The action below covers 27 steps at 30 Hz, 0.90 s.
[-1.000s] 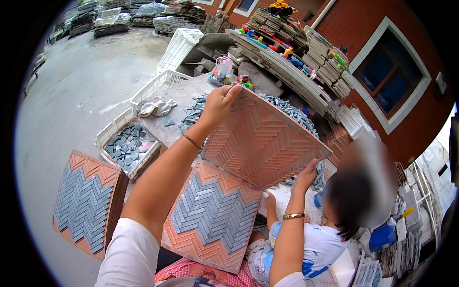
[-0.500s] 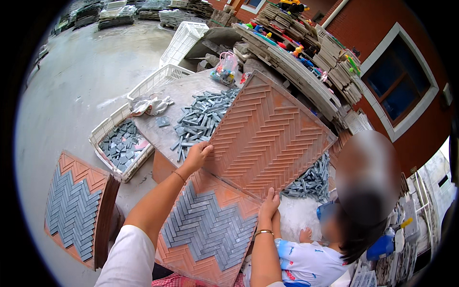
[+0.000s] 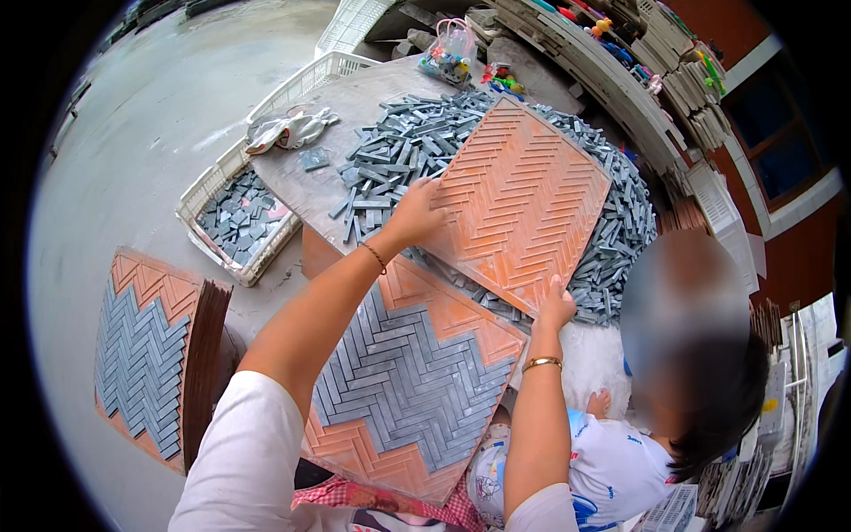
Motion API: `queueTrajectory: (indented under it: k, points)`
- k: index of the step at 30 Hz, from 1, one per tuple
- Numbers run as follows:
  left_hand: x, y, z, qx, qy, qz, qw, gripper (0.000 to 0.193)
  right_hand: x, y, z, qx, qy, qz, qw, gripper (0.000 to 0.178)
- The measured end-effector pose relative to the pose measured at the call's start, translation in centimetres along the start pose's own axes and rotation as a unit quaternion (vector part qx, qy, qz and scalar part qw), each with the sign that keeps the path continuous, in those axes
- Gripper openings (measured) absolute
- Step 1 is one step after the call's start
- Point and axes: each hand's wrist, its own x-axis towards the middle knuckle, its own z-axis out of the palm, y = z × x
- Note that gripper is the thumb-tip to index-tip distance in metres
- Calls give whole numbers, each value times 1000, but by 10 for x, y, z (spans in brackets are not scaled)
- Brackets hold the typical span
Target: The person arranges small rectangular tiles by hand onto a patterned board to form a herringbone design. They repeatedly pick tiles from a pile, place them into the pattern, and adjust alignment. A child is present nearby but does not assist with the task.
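Note:
Over the heap of grey stone strips [image 3: 403, 146] is an orange herringbone mould tray [image 3: 523, 208] with bare ridged slots. My left hand [image 3: 418, 213] grips its left edge, fingers partly hidden along the rim. At its near corner my right hand [image 3: 556, 308] is closed, thumb on top. I cannot tell whether the tray rests fully on the strips. Closer to me lies a second orange mould tray [image 3: 355, 443], its middle slots filled with grey strips [image 3: 417, 381] in a zigzag pattern.
A filled mould tray tops a stack [image 3: 142, 355] at left. Beyond it stands a white plastic crate [image 3: 191, 213] of grey pieces, near a crumpled cloth [image 3: 292, 129]. A child [image 3: 629, 461] sits close on my right. A clear bag of toys [image 3: 448, 58] sits at the table's back.
The empty mould tray has gone farther away and to the right, lowered over the strip heap, with both my hands on it. The view has shifted, showing more of the heap.

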Motion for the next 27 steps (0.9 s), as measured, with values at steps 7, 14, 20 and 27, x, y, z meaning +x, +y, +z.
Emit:
queueTrajectory:
  k: [7,14,20,27]
  points:
    - [-98,50,-76,184,-176,163,953,66,-12,-8,-13,-264,20,-247,932,55]
    - [-217,61,-98,300,-293,138,897,70,-138,-54,-11,-319,-240,-348,849,83]
    - [-231,45,-82,349,-247,168,888,69,-189,1,-35,-473,-310,-404,719,87]
    - [-240,37,-86,330,-241,162,898,68,-216,-2,-78,-424,-303,-392,758,83]
